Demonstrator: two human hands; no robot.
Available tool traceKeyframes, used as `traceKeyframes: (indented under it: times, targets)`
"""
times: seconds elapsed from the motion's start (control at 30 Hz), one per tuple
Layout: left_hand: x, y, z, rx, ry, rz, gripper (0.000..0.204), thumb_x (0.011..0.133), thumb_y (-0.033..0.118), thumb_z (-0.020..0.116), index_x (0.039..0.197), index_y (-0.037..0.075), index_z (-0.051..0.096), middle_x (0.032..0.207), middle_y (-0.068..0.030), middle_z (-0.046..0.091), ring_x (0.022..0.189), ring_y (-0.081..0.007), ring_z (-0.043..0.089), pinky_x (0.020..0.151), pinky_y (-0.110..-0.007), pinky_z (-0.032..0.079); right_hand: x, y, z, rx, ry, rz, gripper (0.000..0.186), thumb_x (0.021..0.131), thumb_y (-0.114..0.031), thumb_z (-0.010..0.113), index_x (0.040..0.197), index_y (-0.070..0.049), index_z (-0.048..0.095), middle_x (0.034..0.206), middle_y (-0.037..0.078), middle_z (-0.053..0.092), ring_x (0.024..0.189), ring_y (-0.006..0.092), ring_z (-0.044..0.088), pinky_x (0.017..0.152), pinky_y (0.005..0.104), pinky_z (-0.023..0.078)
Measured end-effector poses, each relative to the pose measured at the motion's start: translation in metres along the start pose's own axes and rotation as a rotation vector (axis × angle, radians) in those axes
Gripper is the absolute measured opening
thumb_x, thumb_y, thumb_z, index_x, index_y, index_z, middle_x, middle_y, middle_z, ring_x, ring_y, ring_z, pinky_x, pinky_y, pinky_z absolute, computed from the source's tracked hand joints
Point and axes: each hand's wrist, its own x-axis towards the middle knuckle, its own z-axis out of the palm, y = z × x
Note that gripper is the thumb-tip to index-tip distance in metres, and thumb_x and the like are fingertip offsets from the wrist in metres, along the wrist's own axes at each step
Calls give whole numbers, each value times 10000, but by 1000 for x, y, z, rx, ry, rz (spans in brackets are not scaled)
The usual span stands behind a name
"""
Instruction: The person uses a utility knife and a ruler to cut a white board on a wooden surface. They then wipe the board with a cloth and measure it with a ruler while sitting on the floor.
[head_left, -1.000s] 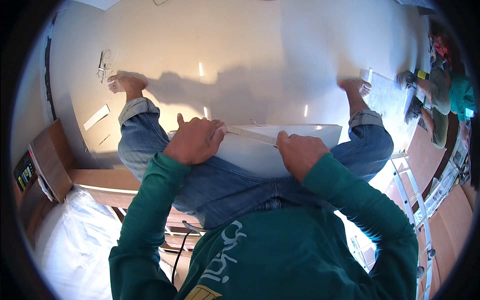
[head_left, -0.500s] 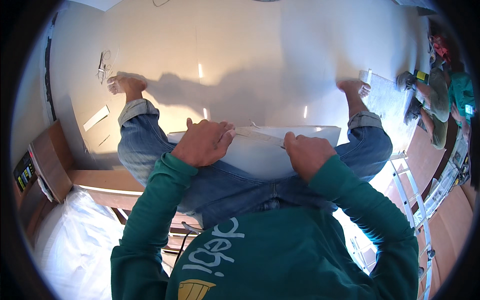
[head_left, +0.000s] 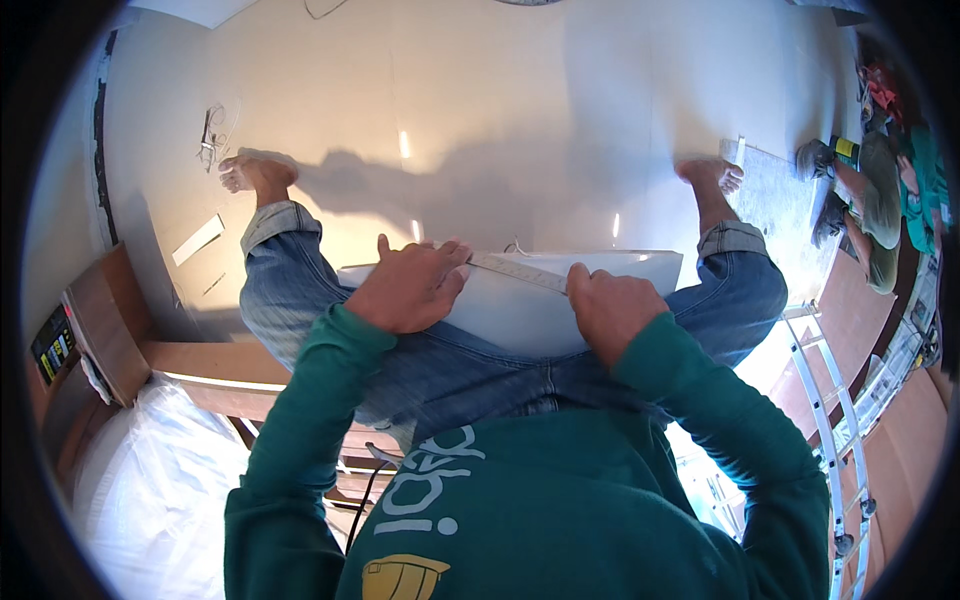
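Note:
My left hand (head_left: 408, 288) pinches the left end of a pale, thin ruler (head_left: 518, 271) with fine markings, its little finger stuck out to the side. Closed round the ruler's right end is my right hand (head_left: 618, 308). Between them the ruler slants slightly down to the right. It lies over or just above a glossy white panel (head_left: 520, 325) across my lap, between my knees; whether it touches the panel I cannot tell. My hands cover both ruler ends. A thin wire or tie (head_left: 515, 244) pokes up behind the panel's far edge.
My bare feet rest on the pale floor (head_left: 480, 90). A white offcut (head_left: 198, 240) and a tangled wire (head_left: 210, 138) lie left. A wooden bench (head_left: 215, 365) and plastic sheeting (head_left: 160, 470) are lower left. At right are an aluminium ladder (head_left: 835, 420), a grey board (head_left: 775, 200) and a crouching co-worker (head_left: 880, 205).
The ruler has turned so its marked flat face shows more clearly. Both my hands keep nearly the same place. The co-worker at right has shifted an arm.

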Motion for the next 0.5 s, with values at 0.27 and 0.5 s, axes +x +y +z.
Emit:
traceKeyframes:
  times: [0.27, 0.5]
  targets:
    - [5, 17, -10, 55, -47, -7, 509, 1081, 412, 434, 1457, 112, 604, 1424, -150, 645, 1259, -416, 602, 1110, -684, 324, -3, 11, -7, 81, -47, 9, 119, 1013, -158, 528, 1052, -49, 556, 854, 177, 725, 793, 393, 746, 698, 504, 592]
    - [13, 21, -15, 73, -105, -58, 484, 1068, 402, 449, 1416, 119, 631, 1357, -165, 674, 1192, -417, 635, 994, -689, 399, 6, 11, 1, 107, 10, -10, 139, 980, -132, 534, 1009, -8, 589, 823, 202, 731, 801, 397, 756, 710, 503, 607]
